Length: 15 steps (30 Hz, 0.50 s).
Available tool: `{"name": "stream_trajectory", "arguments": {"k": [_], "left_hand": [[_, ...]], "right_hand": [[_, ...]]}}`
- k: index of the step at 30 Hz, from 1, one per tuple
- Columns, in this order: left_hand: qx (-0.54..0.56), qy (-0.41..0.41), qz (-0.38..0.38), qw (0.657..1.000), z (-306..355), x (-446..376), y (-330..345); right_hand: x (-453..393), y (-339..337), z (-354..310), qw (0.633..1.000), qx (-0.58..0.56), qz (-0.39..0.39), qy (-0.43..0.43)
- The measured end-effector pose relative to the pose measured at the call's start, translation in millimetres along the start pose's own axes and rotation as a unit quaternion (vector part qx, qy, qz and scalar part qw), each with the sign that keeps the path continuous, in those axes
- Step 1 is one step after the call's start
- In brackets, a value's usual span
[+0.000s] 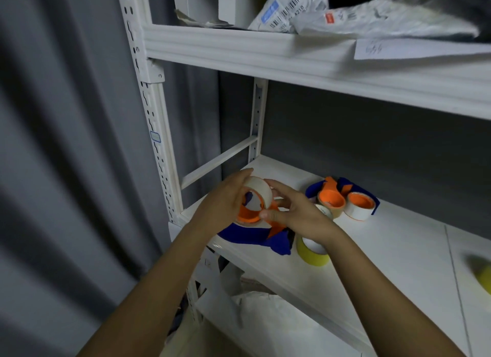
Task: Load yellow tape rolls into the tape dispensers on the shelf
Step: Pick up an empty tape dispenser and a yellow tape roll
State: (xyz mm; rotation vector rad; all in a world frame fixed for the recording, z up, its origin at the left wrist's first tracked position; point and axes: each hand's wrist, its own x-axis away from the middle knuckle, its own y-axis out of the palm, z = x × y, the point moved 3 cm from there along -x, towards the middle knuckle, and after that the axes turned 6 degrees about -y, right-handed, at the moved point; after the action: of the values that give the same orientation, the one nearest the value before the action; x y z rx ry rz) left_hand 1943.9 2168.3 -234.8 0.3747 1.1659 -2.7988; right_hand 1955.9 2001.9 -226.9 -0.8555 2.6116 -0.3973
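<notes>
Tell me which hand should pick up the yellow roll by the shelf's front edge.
Right, probably. The right hand is directly above the yellow roll, while the left hand grips the roll on the dispenser, farther away.

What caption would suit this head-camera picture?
Both hands fit a tape roll onto a blue-and-orange dispenser on a white shelf.

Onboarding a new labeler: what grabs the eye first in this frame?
Both hands, left hand and right hand, meet at the shelf's left end around a pale tape roll on an orange-and-blue dispenser. More orange-cored dispensers sit behind; a yellow roll stands near the front edge.
</notes>
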Motion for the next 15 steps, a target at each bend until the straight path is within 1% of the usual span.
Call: {"name": "stream_trajectory", "arguments": {"k": [2,3,5,7,8,9,10,11,13,15], "left_hand": [[0.111,-0.051,0.045,0.992,-2.5,0.1,-0.5],[0.145,-0.071,0.066,0.985,-3.1,0.1,-0.2],[0.141,-0.069,0.12,0.98,-1.9,3.4,0.5],[0.095,-0.02,0.181,0.979,3.9,11.0,0.2],[0.075,0.001,0.185,0.98,7.2,14.2,1.2],[0.066,0.017,0.167,0.984,9.7,15.7,2.7],[0.073,0.023,0.132,0.988,10.7,16.1,4.2],[0.094,0.014,0.088,0.992,11.6,15.9,4.5],[0.157,-0.017,0.014,0.987,12.8,14.4,0.4],[0.195,-0.021,-0.024,0.98,12.2,13.0,-4.7]], "right_hand": [[-1.3,2.6,-3.0,0.997,-0.057,0.049,0.005],[-2.5,3.5,-3.0,0.994,-0.081,0.074,0.005],[-4.6,5.6,-1.2,0.986,-0.119,0.114,0.005],[-6.4,7.9,1.5,0.978,-0.147,0.145,0.013],[-7.4,9.3,3.7,0.974,-0.162,0.159,0.018],[-8.3,11.0,5.7,0.968,-0.182,0.17,0.024],[-9.4,12.9,7.4,0.963,-0.199,0.178,0.028],[-10.3,14.9,8.4,0.96,-0.209,0.183,0.03],[-12.4,17.4,9.0,0.958,-0.219,0.184,0.03],[-13.6,18.3,8.8,0.956,-0.23,0.182,0.027]]}}
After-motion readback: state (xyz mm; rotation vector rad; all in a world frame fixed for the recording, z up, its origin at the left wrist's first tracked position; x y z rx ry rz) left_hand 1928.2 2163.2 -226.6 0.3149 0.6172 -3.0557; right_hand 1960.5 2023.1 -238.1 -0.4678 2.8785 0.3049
